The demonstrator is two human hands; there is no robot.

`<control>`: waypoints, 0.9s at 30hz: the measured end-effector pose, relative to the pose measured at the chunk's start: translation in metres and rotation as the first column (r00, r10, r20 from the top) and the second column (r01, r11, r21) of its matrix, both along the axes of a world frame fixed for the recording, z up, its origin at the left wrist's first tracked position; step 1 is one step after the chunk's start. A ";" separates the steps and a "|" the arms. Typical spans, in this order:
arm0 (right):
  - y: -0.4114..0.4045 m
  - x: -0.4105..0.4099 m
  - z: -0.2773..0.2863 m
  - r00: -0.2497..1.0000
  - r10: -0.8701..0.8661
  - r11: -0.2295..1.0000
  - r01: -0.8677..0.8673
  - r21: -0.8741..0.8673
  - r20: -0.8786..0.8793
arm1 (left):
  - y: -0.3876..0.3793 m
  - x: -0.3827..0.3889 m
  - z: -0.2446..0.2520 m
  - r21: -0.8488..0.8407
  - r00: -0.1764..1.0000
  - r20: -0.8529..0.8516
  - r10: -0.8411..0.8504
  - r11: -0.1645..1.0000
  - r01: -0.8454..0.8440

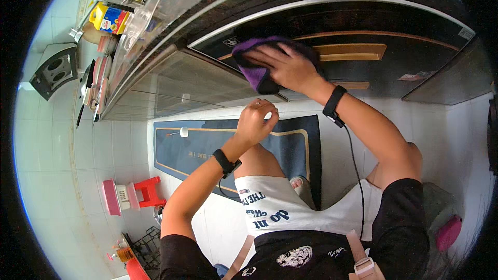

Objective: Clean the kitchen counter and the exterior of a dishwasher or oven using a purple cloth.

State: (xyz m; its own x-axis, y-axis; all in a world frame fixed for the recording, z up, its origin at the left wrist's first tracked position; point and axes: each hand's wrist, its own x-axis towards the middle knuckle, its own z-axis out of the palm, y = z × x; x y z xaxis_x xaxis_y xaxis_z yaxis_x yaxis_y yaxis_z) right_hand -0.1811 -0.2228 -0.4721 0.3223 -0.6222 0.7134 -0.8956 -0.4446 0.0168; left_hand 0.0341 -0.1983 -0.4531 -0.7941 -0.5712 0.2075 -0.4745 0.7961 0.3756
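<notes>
My right hand (290,66) lies with spread fingers on a purple and black cloth (255,72), pressing it against the dark glossy front of a built-in appliance (350,19). The cloth is at the left part of that front, beside a gold-coloured recessed handle (350,52). My left hand (256,120) is loosely curled in front of the cabinet base, below the cloth. Its fingers are bent towards the thumb, and whether something small is inside cannot be told. Both wrists wear black bands with cables.
A blue-grey floor mat (218,144) bears a brush and a small white item (184,132). Grey cabinet doors (186,77) adjoin the appliance. At the left stand a red stool (149,192), stacked basins (112,197) and a black metal rack (146,247). Dishes and a yellow package (109,18) sit on the counter.
</notes>
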 end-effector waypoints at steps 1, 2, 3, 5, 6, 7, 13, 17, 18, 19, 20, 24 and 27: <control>-0.009 -0.001 -0.024 0.995 0.096 0.995 -0.096 -0.026 0.020 | -0.002 -0.002 -0.007 0.027 1.000 0.000 0.002 1.000 -0.002; -0.013 -0.001 -0.045 0.979 0.197 0.979 -0.194 -0.056 0.043 | -0.003 -0.002 -0.012 0.033 1.000 0.008 0.007 0.999 -0.008; -0.013 -0.018 -0.057 0.947 0.282 0.958 -0.286 0.006 0.153 | -0.011 -0.009 -0.014 0.000 1.000 0.016 -0.004 1.000 0.004; 0.009 -0.057 -0.082 0.952 0.257 0.946 -0.283 0.155 0.166 | -0.013 -0.019 -0.018 -0.009 1.000 0.015 -0.023 1.000 0.023; 0.024 -0.086 -0.093 0.954 0.214 0.927 -0.266 0.264 0.210 | -0.011 -0.025 -0.015 -0.038 0.999 -0.005 -0.049 0.998 0.049; 0.038 -0.110 -0.088 0.966 0.190 0.932 -0.234 0.279 0.176 | -0.012 -0.027 -0.013 -0.070 0.998 -0.020 -0.065 0.996 0.064; 0.084 -0.180 -0.023 0.978 0.041 0.964 0.015 0.264 -0.206 | -0.020 -0.031 -0.040 -0.008 0.997 -0.017 -0.069 0.998 0.069; 0.081 -0.131 -0.028 0.976 0.094 0.989 -0.069 0.132 -0.198 | -0.009 -0.015 -0.038 0.040 0.997 0.050 -0.057 0.998 0.055; 0.078 -0.120 -0.032 0.976 0.093 0.989 -0.068 0.131 -0.197 | -0.012 -0.016 -0.036 0.019 0.997 0.044 -0.057 0.998 0.056; 0.074 -0.104 -0.033 0.977 0.212 0.970 -0.213 0.118 0.019 | -0.013 -0.013 -0.031 0.057 0.995 0.070 -0.076 0.996 0.072; 0.066 -0.086 -0.036 0.911 0.334 0.930 -0.360 0.069 0.242 | -0.014 -0.013 -0.019 0.057 0.994 0.085 -0.063 0.997 0.058; 0.017 -0.063 0.018 0.993 0.116 0.993 -0.116 0.016 -0.025 | -0.023 -0.014 0.033 -0.302 0.992 0.085 -0.098 0.946 0.119; 0.004 -0.074 0.014 0.991 0.090 0.996 -0.088 0.026 -0.094 | -0.031 -0.016 0.072 -0.383 0.976 0.194 -0.100 0.908 0.170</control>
